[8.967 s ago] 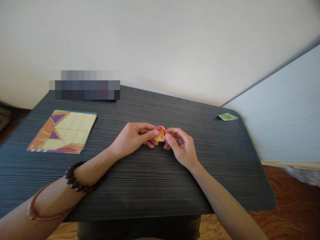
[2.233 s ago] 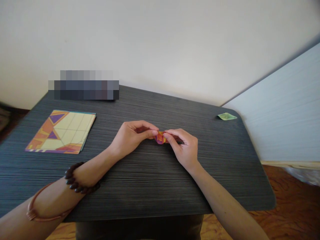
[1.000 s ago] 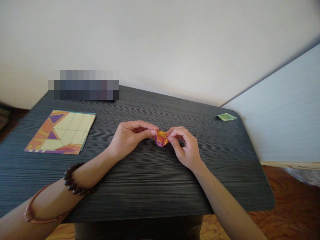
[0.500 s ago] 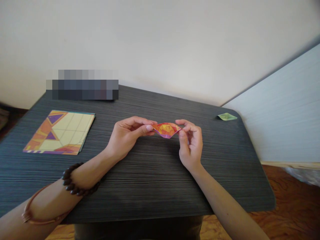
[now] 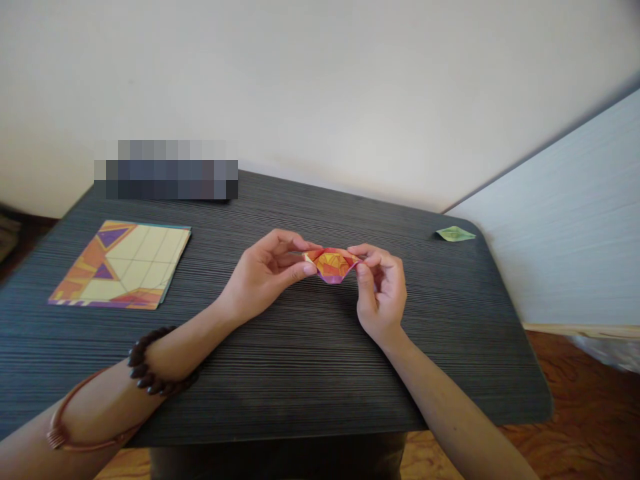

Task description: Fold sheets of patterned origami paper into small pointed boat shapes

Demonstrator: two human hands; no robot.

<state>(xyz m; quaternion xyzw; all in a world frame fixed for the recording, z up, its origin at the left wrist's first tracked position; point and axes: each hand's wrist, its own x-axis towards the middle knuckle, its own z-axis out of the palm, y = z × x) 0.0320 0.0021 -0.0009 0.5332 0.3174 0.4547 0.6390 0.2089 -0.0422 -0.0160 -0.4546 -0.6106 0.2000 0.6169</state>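
A small folded paper piece (image 5: 333, 265), orange and yellow with a purple lower edge, is held above the middle of the table. My left hand (image 5: 273, 267) pinches its left end between thumb and fingers. At the opposite end, my right hand (image 5: 381, 280) grips the paper with the thumb below and the index finger along the top. The paper's outer tips are partly covered by my fingers.
A stack of patterned paper sheets (image 5: 143, 260) lies at the table's left. Near the far right corner rests a green folded paper piece (image 5: 455, 233). A pixelated object (image 5: 167, 177) stands at the back left of the dark table (image 5: 300, 380), against the wall.
The folded paper's two ends have come closer together and its middle looks more opened toward me. My left hand has shifted slightly right, and my right index finger now touches the paper's top.
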